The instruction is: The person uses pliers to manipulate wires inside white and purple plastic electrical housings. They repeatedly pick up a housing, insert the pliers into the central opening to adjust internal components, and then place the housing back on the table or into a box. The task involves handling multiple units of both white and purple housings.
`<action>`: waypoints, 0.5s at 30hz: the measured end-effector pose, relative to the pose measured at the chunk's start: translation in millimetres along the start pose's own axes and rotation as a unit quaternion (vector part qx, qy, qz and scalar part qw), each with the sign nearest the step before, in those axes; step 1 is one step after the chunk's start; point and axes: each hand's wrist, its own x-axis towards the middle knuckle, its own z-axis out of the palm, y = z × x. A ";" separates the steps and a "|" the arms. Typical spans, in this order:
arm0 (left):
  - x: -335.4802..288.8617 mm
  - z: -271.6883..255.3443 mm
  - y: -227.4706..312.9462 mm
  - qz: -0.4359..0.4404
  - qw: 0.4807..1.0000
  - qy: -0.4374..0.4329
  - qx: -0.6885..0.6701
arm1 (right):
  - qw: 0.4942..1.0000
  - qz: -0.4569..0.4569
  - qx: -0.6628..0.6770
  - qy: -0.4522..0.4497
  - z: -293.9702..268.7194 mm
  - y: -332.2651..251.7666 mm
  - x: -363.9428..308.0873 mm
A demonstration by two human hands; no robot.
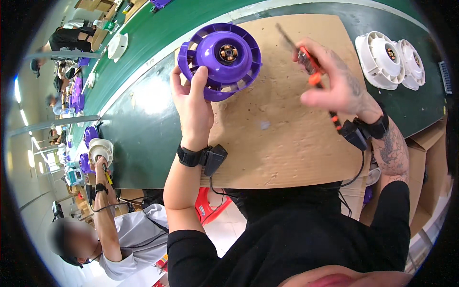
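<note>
Purple housing [209, 53] in left hand [192, 107], tool [310, 60] in right hand [337, 81]

Left hand gripping housing by its slotted lower rim, thumb on the front face, other fingers mostly hidden behind. Housing held up over the upper left corner of the cardboard [282, 153], face toward the camera; copper-coloured core [228, 53] showing in the middle.

Right hand closed around the tool, thumb pointing left. Hand sits over the cardboard's right edge, upper half. Tool red-orange and black, thin shaft pointing up toward the top edge; blurred, exact kind cannot be told. Tool and housing well apart.

Cardboard lies on a green table [129, 162]. Beyond its right edge, near the upper right corner: two white housings [380, 62], side by side, cores visible.

At the table's left end, a co-worker [138, 239] in a pale shirt, one hand at a white part [106, 147], yellow-handled tool [109, 178] just below it.
</note>
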 end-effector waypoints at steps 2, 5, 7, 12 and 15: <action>-0.9 -0.1 -3.2 0.041 0.999 0.009 0.000 | 0.950 -0.081 -0.301 0.036 1.4 -3.0 -0.6; -9.0 1.1 2.6 0.098 0.990 -0.034 0.098 | 0.908 -0.144 -0.379 0.109 3.7 8.1 1.6; -17.5 3.0 10.1 0.122 0.977 -0.049 0.168 | 0.895 -0.156 -0.398 0.129 4.4 6.2 -0.5; -19.2 25.5 42.8 0.107 0.947 -0.087 0.289 | 0.887 -0.168 -0.419 0.096 5.7 5.9 -4.8; -4.6 47.4 68.4 0.046 0.924 -0.142 0.352 | 0.885 -0.181 -0.417 0.102 2.3 12.6 -6.4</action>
